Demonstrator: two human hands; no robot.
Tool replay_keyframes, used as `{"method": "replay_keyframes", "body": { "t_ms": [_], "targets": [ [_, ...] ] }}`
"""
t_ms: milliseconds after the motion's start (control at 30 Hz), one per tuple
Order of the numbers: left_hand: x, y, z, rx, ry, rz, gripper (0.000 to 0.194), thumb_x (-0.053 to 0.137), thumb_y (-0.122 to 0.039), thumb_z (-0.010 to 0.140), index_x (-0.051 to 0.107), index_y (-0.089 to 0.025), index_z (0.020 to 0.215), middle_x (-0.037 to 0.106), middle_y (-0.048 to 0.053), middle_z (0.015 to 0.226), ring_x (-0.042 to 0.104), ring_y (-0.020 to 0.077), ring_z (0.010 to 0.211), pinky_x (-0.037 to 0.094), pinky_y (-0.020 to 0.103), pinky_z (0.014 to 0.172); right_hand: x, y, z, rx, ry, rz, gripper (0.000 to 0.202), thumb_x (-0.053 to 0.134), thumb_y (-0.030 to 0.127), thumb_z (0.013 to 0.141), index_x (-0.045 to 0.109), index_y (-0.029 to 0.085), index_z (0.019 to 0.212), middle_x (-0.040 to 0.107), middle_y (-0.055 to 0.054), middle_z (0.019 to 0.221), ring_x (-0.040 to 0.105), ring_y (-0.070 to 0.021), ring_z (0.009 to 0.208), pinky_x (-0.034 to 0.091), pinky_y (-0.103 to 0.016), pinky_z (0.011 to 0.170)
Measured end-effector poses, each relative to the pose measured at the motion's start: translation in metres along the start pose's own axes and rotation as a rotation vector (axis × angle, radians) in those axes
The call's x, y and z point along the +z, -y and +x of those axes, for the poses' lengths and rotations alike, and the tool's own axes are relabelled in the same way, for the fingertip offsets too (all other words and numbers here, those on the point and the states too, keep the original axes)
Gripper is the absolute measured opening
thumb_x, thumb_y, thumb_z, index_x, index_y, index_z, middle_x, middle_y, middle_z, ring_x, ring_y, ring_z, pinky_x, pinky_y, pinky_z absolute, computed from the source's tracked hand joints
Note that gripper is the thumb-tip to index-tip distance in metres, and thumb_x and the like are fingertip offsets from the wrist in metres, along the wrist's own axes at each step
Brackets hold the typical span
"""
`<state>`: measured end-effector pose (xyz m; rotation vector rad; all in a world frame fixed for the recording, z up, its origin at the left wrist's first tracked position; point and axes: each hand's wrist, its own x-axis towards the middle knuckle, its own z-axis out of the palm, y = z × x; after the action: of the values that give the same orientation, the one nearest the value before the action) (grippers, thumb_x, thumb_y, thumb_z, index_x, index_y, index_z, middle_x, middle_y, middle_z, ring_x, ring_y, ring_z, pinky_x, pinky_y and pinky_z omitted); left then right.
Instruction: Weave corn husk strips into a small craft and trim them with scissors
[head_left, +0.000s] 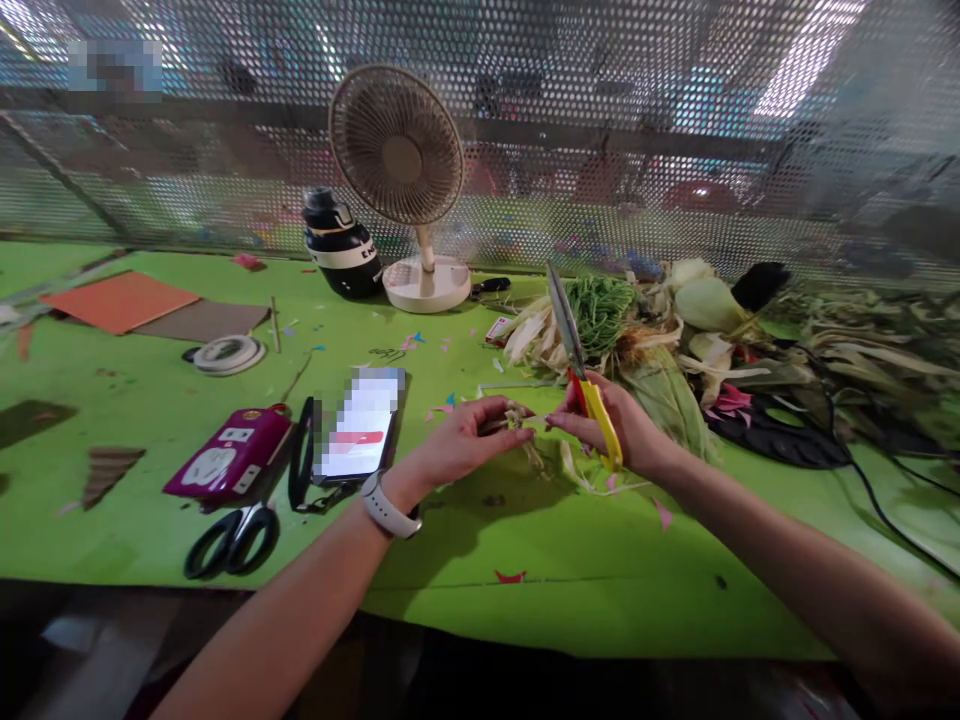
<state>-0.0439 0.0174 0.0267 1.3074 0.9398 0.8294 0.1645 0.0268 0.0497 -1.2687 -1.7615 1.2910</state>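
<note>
Between the thumb and fingers of my left hand (pixel 469 435) is a small, pale bundle of dried plant strips (pixel 514 415), perhaps husk; its exact make-up is too small to tell. My right hand (pixel 619 425) is closed around scissors (pixel 568 325) with yellow and red handles, their blades pointing up and away. Its thumb and forefinger also pinch near a thin pale strand beside the bundle. Loose pale strips (pixel 577 470) lie on the green table just under the right hand. Behind it sit corn husks (pixel 664 390) and a green stringy bundle (pixel 600 310).
At the back stand a fan (pixel 427 285) and a dark bottle (pixel 341 255), before a perforated metal screen (pixel 555 170). To the left lie a phone (pixel 364 430), a purple packet (pixel 229 455), black-handled scissors (pixel 234 540), tape rolls (pixel 229 354) and orange paper (pixel 120 300). A black cable (pixel 874 490) runs at right.
</note>
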Motion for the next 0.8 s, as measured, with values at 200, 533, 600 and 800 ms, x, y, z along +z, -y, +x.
{"method": "replay_keyframes", "body": {
  "t_ms": [200, 533, 600, 800],
  "targets": [
    [-0.015, -0.002, -0.001, -0.136, 0.063, 0.007, 0.02, 0.062, -0.034, 0.082, 0.065, -0.014, 0.085, 0.056, -0.005, 0.054, 0.047, 0.0043, 0.044, 0.036, 0.017, 0.044, -0.013, -0.001, -0.002, -0.019, -0.098, -0.003, 0.037, 0.074, 0.038, 0.067, 0.045, 0.019, 0.078, 0.051, 0.003, 0.069, 0.045, -0.0073, 0.051, 0.04, -0.021, 0.041],
    [-0.015, 0.005, 0.0, -0.27, 0.23, -0.133, 0.018, 0.068, -0.025, 0.078, 0.064, -0.013, 0.09, 0.073, 0.008, 0.088, 0.069, 0.0139, 0.074, 0.053, 0.029, 0.075, -0.021, -0.014, 0.002, 0.024, -0.184, 0.114, 0.041, 0.078, 0.039, 0.063, 0.045, 0.019, 0.075, 0.051, 0.005, 0.066, 0.042, -0.0034, 0.045, 0.039, -0.018, 0.037],
    [-0.015, 0.008, 0.001, -0.289, 0.232, -0.173, 0.019, 0.071, -0.026, 0.076, 0.064, -0.013, 0.088, 0.073, 0.008, 0.09, 0.07, 0.0148, 0.077, 0.052, 0.03, 0.079, -0.022, -0.016, 0.004, 0.016, -0.194, 0.132, 0.043, 0.079, 0.041, 0.061, 0.045, 0.019, 0.074, 0.055, 0.004, 0.07, 0.044, -0.0035, 0.045, 0.042, -0.019, 0.038],
    [-0.013, 0.017, 0.004, -0.339, 0.253, -0.221, 0.027, 0.075, -0.031, 0.072, 0.062, -0.015, 0.089, 0.074, 0.007, 0.09, 0.071, 0.0159, 0.079, 0.052, 0.029, 0.079, -0.032, -0.014, 0.002, -0.039, -0.245, 0.092, 0.043, 0.073, 0.05, 0.067, 0.046, 0.019, 0.078, 0.064, -0.001, 0.084, 0.057, -0.0084, 0.053, 0.054, -0.026, 0.052]
  ]
}}
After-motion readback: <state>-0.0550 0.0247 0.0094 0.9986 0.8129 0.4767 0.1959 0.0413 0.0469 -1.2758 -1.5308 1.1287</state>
